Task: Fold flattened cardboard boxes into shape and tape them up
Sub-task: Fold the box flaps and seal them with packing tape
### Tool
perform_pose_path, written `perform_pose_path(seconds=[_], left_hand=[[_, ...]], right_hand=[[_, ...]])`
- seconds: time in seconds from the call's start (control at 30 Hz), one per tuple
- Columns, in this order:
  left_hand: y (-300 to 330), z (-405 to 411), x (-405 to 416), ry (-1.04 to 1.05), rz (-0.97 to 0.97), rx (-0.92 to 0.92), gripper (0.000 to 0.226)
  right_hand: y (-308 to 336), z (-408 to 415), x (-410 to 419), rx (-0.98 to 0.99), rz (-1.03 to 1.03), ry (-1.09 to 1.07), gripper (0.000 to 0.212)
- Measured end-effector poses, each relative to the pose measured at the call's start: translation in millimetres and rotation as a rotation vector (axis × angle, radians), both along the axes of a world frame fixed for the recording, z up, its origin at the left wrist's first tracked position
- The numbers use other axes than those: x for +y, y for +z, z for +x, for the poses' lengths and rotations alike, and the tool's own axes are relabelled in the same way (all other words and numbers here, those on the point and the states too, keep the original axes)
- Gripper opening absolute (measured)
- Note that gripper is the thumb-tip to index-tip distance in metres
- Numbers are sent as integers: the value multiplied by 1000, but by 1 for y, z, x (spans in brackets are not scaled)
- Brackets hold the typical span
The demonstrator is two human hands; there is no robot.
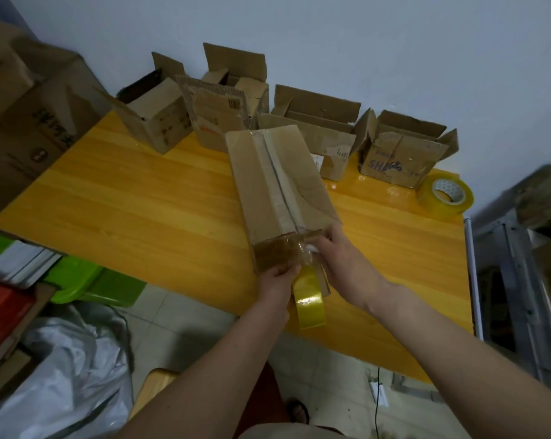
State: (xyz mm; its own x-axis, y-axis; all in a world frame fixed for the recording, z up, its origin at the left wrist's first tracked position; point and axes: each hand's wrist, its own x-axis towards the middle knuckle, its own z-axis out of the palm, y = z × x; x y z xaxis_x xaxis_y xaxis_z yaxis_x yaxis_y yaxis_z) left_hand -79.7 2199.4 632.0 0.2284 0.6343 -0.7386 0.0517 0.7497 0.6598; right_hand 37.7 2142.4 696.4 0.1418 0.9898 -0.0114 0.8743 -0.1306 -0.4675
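A: From the head camera, what are the hands doing?

B: Both are working at the near end of a long cardboard box (280, 188) that is lying on the yellow table (141, 201), its far end pointing toward the wall. The left hand (275, 280) is gripping the box's near end from below, with its fingers curling round the edge. The right hand (337, 255) is pinching the clear tape wrapped across that same end, its thumb pressing down on the glossy band.

A: And the tape roll?

B: A yellow tape roll (309, 296) is hanging just under the box's near end, between the two wrists, over the table's front edge. A strip of tape is also running along the box's centre seam.

A: Is there another roll?

B: Yes, a second tape roll (446, 193) is sitting at the table's far right corner, well apart from the hands.

A: What else is sitting on the table?

B: Four open boxes are standing in a row by the wall: a left box (154, 122), a torn box (217, 112) beside it, a wide box (318, 128) behind the long one, and a scribbled box (404, 150) nearest the second roll.

A: And off the table?

B: A big carton (30, 122) is leaning at the left, a green tub (78, 280) is sitting below it, and a grey plastic bag (62, 369) is lying on the tiled floor.
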Motion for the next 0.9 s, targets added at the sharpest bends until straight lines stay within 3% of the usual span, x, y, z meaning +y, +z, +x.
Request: perform_pose_path(seconds=[0.1,0.23,0.37,0.6,0.73,0.9], left_hand=[[0,1,0,7,0,-2,11],[-2,-1,1,4,-9,-21,5],[-1,-3,2,-17,-6,-36,6],[-2,-3,5,-54,11,13,14],[-10,-8,7,-121,59,104,8],[-10,-6,8,-141,66,139,9]], right_hand=[[-6,1,-9,-82,-23,12,32],[-8,-5,-5,-136,51,37,9],[-21,-9,4,-258,9,48,24],[-29,12,-15,-320,34,-148,14],[-50,34,-30,70,-4,-393,6],[-92,53,-50,708,-158,-997,8]])
